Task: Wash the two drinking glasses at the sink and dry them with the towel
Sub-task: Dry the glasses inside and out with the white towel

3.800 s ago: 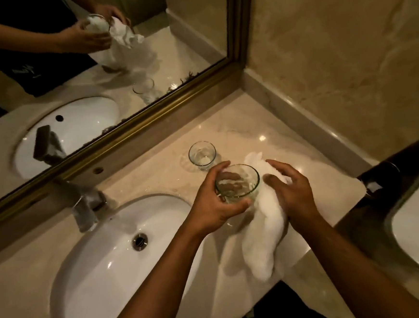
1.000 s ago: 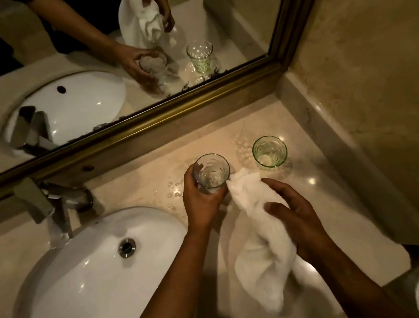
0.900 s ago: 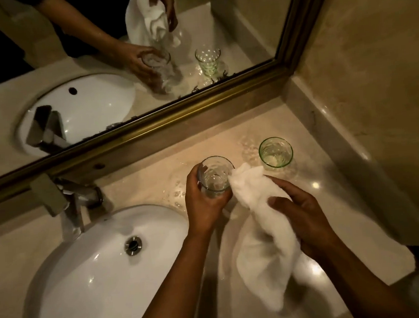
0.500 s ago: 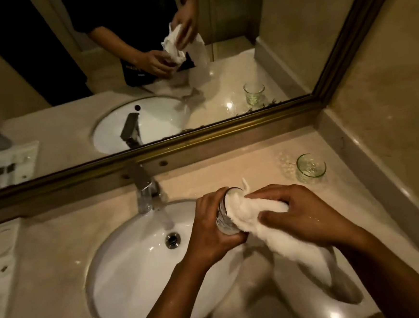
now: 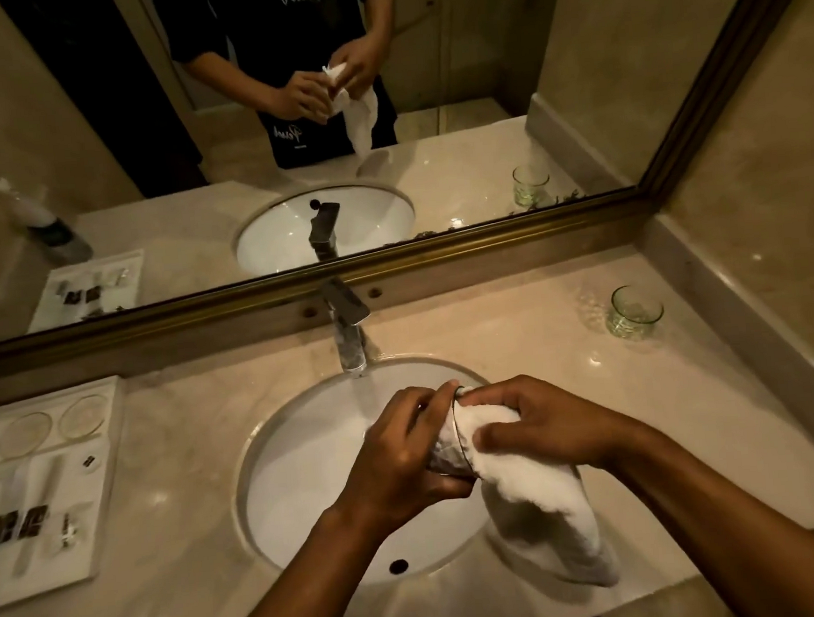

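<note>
Head view: one glass being wiped over the basin, the other standing apart

Left hand (image 5: 398, 465) is gripping a drinking glass (image 5: 448, 456), fingers and thumb curled round its side, and is holding it tilted above the white sink (image 5: 305, 467). Right hand (image 5: 541, 429) is pinching a white towel (image 5: 542, 502), fingers bent, and is pressing a fold of it into the mouth of the held glass; the rest of the cloth is hanging down over the near right rim of the basin. A second glass (image 5: 634, 312), green-tinted, is standing upright on the marble counter (image 5: 494, 330) toward the right wall, well apart from both hands. The faucet (image 5: 348, 332) is standing behind the basin, under the framed mirror (image 5: 380, 115), which is reflecting the hands and cloth. A white amenity tray (image 5: 44, 487) is lying on the counter at the left
</note>
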`<action>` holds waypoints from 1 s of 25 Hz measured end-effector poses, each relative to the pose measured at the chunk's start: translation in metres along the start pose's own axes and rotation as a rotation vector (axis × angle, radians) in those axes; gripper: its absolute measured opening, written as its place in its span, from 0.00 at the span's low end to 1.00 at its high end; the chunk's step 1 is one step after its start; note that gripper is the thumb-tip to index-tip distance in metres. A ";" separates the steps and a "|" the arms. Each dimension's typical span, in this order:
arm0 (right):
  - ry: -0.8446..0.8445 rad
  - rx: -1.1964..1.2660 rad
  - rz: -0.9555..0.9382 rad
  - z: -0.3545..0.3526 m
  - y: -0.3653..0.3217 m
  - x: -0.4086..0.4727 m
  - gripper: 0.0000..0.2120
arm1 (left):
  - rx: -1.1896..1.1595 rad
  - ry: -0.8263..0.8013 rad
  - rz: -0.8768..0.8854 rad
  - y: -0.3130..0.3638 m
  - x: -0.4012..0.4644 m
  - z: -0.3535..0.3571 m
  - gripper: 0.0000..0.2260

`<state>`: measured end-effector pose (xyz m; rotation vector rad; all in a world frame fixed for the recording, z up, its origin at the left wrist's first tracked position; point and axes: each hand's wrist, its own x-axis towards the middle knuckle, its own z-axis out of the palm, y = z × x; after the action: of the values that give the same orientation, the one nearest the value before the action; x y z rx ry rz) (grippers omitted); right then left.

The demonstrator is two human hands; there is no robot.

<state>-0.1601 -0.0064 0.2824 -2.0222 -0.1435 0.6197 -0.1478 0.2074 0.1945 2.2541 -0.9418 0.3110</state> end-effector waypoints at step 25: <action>0.283 -0.095 -0.249 -0.009 0.027 -0.061 0.12 | -0.569 -0.168 -0.405 0.076 0.030 -0.022 0.36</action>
<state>-0.2125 -0.0487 0.2857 -2.1172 -0.2537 0.1701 -0.1790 0.1660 0.2615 1.8886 -0.5383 -0.2983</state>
